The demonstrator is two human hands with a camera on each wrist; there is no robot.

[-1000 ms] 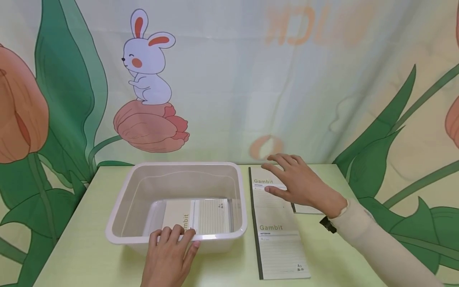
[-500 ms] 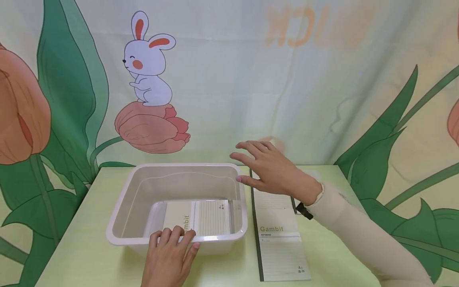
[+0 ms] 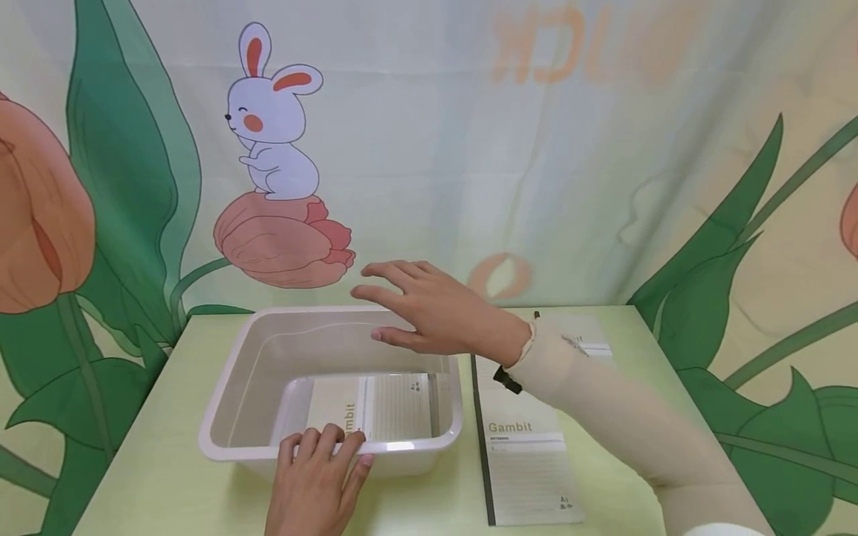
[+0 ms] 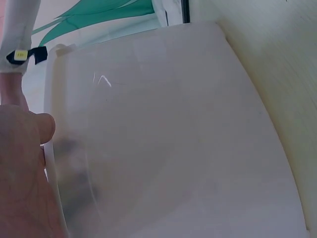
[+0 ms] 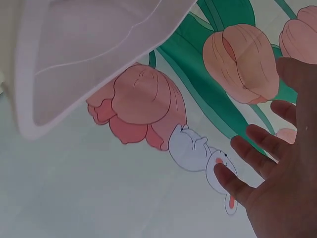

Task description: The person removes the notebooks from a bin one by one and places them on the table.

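A pale plastic basin (image 3: 429, 447) stands on the table, left of the middle. My left hand (image 3: 315, 484) grips its front rim, fingers hooked over the top and thumb on the outer side; in the left wrist view the hand (image 4: 25, 163) overlaps the edge of the basin's wall (image 4: 173, 134). Inside, a cream Gambit notebook (image 3: 395, 409) lies on the bottom, partly hidden by the front rim. Above the basin's back right part hovers my right hand (image 3: 422, 309), fingers spread and holding nothing. The right wrist view shows that hand (image 5: 285, 183) with its fingers apart.
Right of the basin, Gambit notebooks (image 3: 529, 476) with dark spines lie end to end, the far one partly under the right arm in view. Another notebook (image 3: 593, 327) shows behind the sleeve. A printed curtain (image 3: 415, 149) hangs along the table's (image 3: 154, 424) back edge.
My right hand has moved left from over the notebooks to above the basin, fingers still spread. My left hand keeps its place on the rim.
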